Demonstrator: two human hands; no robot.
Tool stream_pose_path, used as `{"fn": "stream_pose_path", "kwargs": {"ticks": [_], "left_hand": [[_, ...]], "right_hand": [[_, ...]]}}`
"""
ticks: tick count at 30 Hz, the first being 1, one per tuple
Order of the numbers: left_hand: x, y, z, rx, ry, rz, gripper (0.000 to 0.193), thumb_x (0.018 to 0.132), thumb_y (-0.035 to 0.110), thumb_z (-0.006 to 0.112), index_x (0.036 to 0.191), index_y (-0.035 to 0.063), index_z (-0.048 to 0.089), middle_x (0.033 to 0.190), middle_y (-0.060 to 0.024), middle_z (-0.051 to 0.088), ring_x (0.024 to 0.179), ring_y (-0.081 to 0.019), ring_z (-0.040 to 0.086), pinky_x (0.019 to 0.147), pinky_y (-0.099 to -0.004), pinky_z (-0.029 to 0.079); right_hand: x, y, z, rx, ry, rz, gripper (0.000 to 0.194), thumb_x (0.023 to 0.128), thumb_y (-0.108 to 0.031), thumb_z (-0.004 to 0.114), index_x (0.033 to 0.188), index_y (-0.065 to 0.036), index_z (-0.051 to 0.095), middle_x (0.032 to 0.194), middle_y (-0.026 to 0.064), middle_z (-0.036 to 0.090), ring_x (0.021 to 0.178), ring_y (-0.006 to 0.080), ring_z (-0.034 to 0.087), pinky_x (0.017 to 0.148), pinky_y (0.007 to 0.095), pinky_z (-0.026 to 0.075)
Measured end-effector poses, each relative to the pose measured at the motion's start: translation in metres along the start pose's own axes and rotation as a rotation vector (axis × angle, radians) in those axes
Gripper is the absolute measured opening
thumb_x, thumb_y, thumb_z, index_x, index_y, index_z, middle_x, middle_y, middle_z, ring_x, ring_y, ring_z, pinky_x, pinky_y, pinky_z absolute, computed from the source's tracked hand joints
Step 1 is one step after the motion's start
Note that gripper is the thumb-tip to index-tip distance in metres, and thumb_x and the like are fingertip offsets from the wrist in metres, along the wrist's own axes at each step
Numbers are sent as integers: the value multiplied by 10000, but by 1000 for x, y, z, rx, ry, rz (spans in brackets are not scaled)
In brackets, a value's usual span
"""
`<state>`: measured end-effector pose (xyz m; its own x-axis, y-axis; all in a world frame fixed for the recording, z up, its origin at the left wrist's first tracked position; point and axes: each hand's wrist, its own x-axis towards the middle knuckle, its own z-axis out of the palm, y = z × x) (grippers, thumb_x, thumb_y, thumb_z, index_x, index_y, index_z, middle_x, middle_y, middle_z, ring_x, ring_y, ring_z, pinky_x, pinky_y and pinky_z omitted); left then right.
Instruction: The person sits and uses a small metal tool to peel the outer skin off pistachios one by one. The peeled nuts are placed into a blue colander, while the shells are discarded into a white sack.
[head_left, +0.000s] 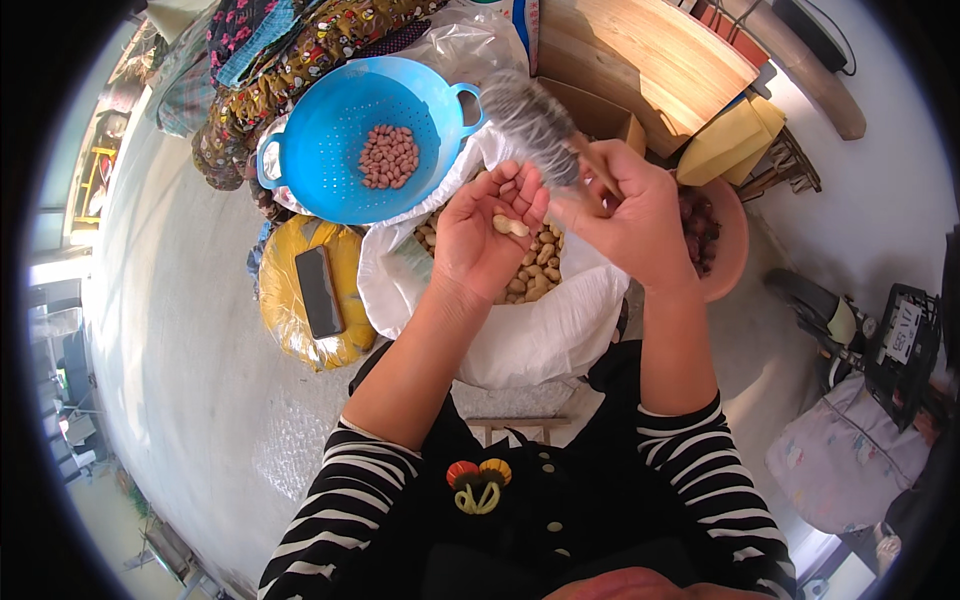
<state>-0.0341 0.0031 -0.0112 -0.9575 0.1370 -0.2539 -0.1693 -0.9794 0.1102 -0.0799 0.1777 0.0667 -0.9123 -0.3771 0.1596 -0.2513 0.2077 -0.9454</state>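
Palm up and cupped, my left hand (478, 232) holds an unshelled peanut (510, 225) in the palm, with more at its curled fingers. My right hand (641, 217) grips the wooden handles of a tool (532, 124) whose blurred upper part is wrapped in clear plastic film; its exact kind cannot be told. Both hands are over an open white woven sack (525, 341) of unshelled peanuts (536, 274). Beyond the sack to the left, a blue plastic colander (315, 169) holds shelled, pinkish peanut kernels (389, 157).
A smartphone (319, 291) lies on a yellow wrapped bundle (277, 315) at the left. A pink basin (731, 259) of dark red produce stands right, near wooden boards (660, 52). Patterned cloth (300, 60) lies behind the colander; a parked two-wheeler (847, 330) is far right.
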Motion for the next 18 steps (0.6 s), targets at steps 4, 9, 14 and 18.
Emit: {"fn": "stream_pose_path", "kwargs": {"ticks": [4, 9, 14, 18], "left_hand": [[-3, 0, 0, -81, -93, 8, 300, 997, 265, 544, 1167, 20, 575, 1278, -144, 607, 1237, -276, 565, 1052, -443, 461], [-7, -5, 2, -51, -103, 52, 307, 996, 284, 552, 1166, 28, 567, 1267, -143, 612, 1230, -282, 569, 1022, -432, 485], [-17, -6, 6, 227, 66, 82, 297, 977, 362, 571, 1073, 81, 592, 1076, -95, 637, 949, -230, 630, 850, -369, 524], [-34, -4, 13, 499, 212, -116, 300, 941, 464, 583, 1013, 176, 624, 798, -5, 578, 593, -98, 475, 513, -249, 349]], "right_hand": [[-9, -5, 32, -252, -92, -90, 277, 758, -62, 791, 994, -28, 650, 748, 20, 617, 608, 78, 530, 578, 252, 472], [-12, 2, 43, -281, -80, -115, 200, 782, -166, 758, 910, -67, 640, 750, 136, 653, 697, 323, 657, 628, 368, 520], [-18, -2, 39, -246, -47, -116, 235, 727, -100, 773, 921, -68, 645, 791, 108, 661, 733, 305, 665, 648, 365, 527], [-23, -7, 30, -350, 24, -236, 275, 691, -59, 774, 938, -72, 654, 856, 96, 668, 798, 280, 675, 682, 366, 535]]}}
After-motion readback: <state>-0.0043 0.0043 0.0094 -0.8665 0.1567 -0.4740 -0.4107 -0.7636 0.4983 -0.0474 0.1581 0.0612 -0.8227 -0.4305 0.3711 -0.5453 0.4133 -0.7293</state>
